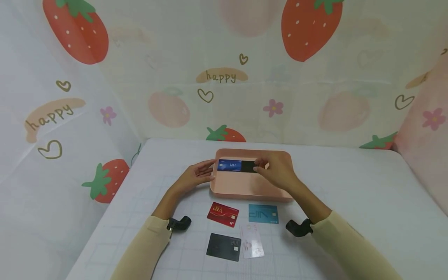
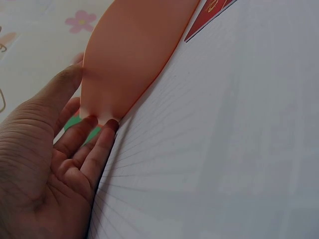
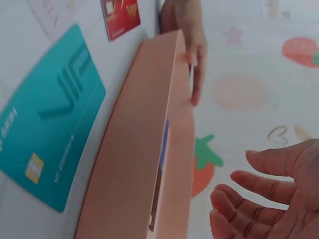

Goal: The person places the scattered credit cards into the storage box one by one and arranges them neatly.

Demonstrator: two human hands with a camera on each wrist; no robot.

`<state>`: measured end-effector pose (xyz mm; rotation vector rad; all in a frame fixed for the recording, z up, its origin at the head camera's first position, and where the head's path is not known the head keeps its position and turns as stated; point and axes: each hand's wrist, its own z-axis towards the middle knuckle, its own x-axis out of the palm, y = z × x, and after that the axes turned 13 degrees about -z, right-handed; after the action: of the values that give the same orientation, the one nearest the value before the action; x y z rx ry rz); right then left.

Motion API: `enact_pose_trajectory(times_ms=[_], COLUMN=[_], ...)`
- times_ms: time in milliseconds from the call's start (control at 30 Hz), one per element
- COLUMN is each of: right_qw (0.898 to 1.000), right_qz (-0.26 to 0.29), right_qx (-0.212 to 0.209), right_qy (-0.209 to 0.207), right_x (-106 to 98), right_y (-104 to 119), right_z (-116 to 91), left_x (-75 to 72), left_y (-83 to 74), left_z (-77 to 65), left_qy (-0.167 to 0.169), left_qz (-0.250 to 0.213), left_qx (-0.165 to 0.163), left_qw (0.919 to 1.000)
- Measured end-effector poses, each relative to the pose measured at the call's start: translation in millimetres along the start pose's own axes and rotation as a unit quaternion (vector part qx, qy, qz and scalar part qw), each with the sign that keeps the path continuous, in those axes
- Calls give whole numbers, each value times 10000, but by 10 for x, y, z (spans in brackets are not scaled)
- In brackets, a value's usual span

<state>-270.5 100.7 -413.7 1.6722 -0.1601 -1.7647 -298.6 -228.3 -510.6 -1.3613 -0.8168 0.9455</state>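
White tabletop (image 1: 350, 186) bore pink tray (image 1: 234, 184). Left hand (image 1: 193, 175) at tray's nine o'clock, fingers extended, tips touching side. Right hand (image 1: 278, 169) near three, fingers loosely spread, nothing visibly gripped, beside dark card (image 1: 247, 167) at twelve; blue card (image 1: 228, 165) lay at ten. Outside: red card (image 1: 223, 214), seven; teal card (image 1: 263, 214), five; pale card (image 1: 251, 242), six.

Head view forward and down, wrist views low, near, all sharing tray (image 1: 238, 184)
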Motion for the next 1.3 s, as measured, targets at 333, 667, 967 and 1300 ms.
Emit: enact_pose_trajectory(times_ms=[333,667,967,1300], right_qw=[9998,9999,9996,9992], right_qz=[-116,-94,-250,-298], right_qx=[-138,-20,-108,4], right_qy=[-29,99,88,249], right_x=[-25,-30,-3,30], right_y=[82,151,152,90], right_z=[-275,-574,-808,-960], left_x=[3,-1,14,16], left_y=[13,10,14,-1], left_z=[26,35,20,2], left_qy=[6,44,7,-30], left_qz=[-128,20,19,14], left_qx=[0,126,27,17], left_qw=[9999,9999,10000,10000])
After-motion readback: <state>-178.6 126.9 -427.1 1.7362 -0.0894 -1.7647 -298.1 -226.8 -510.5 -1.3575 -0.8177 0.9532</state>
